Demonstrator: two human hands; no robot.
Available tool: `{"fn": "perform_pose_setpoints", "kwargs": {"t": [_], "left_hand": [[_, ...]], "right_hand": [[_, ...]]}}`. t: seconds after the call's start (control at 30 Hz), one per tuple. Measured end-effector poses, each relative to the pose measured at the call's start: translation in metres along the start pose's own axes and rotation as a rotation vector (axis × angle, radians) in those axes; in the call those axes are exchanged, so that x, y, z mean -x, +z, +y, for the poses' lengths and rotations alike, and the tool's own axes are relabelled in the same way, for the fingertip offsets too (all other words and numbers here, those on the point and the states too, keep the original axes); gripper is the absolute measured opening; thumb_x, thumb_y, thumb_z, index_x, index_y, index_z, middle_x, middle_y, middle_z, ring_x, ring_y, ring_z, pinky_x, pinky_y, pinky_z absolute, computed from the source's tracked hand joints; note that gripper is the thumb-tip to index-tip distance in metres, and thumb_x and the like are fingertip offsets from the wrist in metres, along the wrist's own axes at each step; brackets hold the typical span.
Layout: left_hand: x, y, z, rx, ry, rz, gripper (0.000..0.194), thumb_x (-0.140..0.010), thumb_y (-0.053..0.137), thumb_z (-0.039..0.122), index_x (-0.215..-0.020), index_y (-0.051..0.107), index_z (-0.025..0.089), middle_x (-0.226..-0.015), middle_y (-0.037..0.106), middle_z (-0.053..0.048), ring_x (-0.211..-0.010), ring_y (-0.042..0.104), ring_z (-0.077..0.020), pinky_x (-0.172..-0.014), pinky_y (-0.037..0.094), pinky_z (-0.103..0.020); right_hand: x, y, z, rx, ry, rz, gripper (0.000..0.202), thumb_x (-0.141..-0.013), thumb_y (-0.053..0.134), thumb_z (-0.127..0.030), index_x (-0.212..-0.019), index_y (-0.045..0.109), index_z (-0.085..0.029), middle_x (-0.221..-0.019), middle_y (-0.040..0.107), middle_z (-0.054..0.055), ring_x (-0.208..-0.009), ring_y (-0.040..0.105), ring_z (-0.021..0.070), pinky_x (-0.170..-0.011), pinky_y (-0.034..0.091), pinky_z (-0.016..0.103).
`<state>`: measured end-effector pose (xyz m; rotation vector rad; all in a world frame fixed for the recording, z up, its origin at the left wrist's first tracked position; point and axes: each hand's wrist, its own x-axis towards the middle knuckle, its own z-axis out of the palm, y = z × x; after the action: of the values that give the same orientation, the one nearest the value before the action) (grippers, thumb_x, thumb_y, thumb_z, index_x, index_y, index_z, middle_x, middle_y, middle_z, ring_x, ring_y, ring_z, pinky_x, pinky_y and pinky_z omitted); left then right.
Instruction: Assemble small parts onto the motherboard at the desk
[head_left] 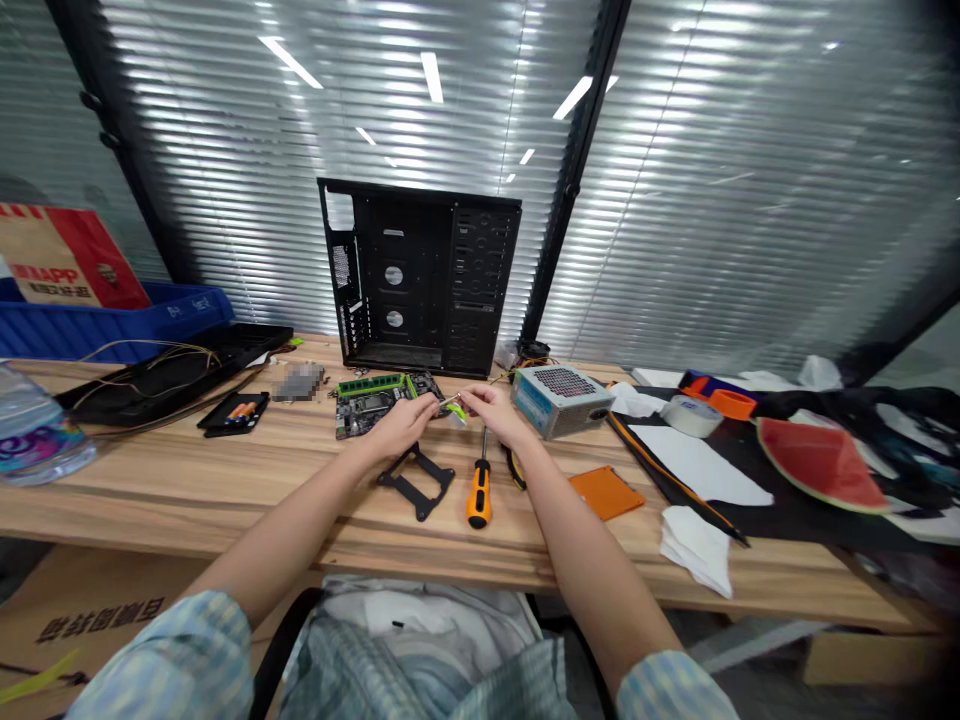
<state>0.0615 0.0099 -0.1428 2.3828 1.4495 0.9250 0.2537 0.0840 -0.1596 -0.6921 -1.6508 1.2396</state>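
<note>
Both hands meet over the near-middle of the table, fingertips bent in a pinch: left hand (401,422) and right hand (493,410) grip a thin, light piece (450,400) between them, too small for me to name. A bright yellow-green scrap (457,412) shows just below it, and I can't tell whether I'm holding that too.

Just left of the piece, partly behind my left hand, lies a circuit board (364,414) with a green memory stick (367,384) along its far edge. Nearer me, a black bracket (406,491) lies flat, and to its right is an orange-and-black screwdriver (479,495), handle toward me and shaft pointing away under my right hand.

Right of my right hand sits a grey power supply (562,402), with an orange plate (608,493) on the near side of it. Farther right are a roll of tape (691,416) and a red melon-slice shape (821,465).

Over on the left I have a small black tray of batteries (241,412), a blue bin (172,312) and a plastic bottle (37,430). At the far side, an open black computer case (412,270) stands upright before the blinds (225,150).
</note>
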Motion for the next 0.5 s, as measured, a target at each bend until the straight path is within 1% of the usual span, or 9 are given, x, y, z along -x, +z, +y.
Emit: {"fn": "perform_pose_setpoints", "kwargs": {"t": [0.1,0.2,0.27,0.33,0.5], "left_hand": [[0.000,0.000,-0.002,-0.078,0.040,-0.053,0.037,-0.098,0.027,0.041,-0.085,0.054,0.021,-0.068,0.057,0.000,-0.065,0.054,-0.0157,-0.065,0.036,-0.026],[-0.001,0.000,-0.005,-0.217,0.081,-0.067,0.035,-0.098,0.028,0.039,-0.088,0.056,0.021,-0.071,0.060,-0.002,-0.067,0.056,-0.0179,-0.065,0.035,-0.026],[-0.001,-0.001,-0.004,-0.295,0.044,-0.040,0.033,-0.098,0.029,0.037,-0.089,0.057,0.022,-0.069,0.061,-0.003,-0.066,0.058,-0.0192,-0.062,0.034,-0.027],[-0.001,-0.002,-0.002,-0.333,-0.024,-0.003,0.032,-0.098,0.029,0.036,-0.090,0.057,0.022,-0.068,0.061,-0.003,-0.064,0.059,-0.0202,-0.060,0.033,-0.027],[-0.001,-0.001,0.006,-0.323,-0.141,0.039,0.029,-0.097,0.031,0.034,-0.089,0.057,0.023,-0.069,0.064,-0.003,-0.067,0.062,-0.0209,-0.057,0.032,-0.026]], "right_hand": [[-0.002,-0.001,0.000,0.063,-0.062,0.010,0.031,-0.073,0.066,-0.048,-0.073,0.068,-0.018,-0.067,0.062,-0.001,-0.064,0.052,0.0119,-0.064,0.042,0.025],[-0.002,0.000,0.000,0.120,-0.134,0.031,0.029,-0.077,0.061,-0.046,-0.072,0.065,-0.017,-0.069,0.062,-0.001,-0.068,0.053,0.0129,-0.069,0.043,0.026],[-0.003,0.001,0.001,0.148,-0.166,0.061,0.028,-0.078,0.059,-0.044,-0.073,0.064,-0.017,-0.070,0.062,-0.001,-0.070,0.054,0.0135,-0.071,0.043,0.026],[-0.003,0.002,0.002,0.164,-0.174,0.093,0.027,-0.079,0.057,-0.043,-0.074,0.063,-0.017,-0.070,0.062,0.000,-0.069,0.054,0.0139,-0.068,0.043,0.026],[-0.004,0.004,0.006,0.194,-0.181,0.097,0.027,-0.079,0.056,-0.043,-0.074,0.063,-0.017,-0.072,0.063,0.001,-0.068,0.055,0.0148,-0.067,0.042,0.026]]}}
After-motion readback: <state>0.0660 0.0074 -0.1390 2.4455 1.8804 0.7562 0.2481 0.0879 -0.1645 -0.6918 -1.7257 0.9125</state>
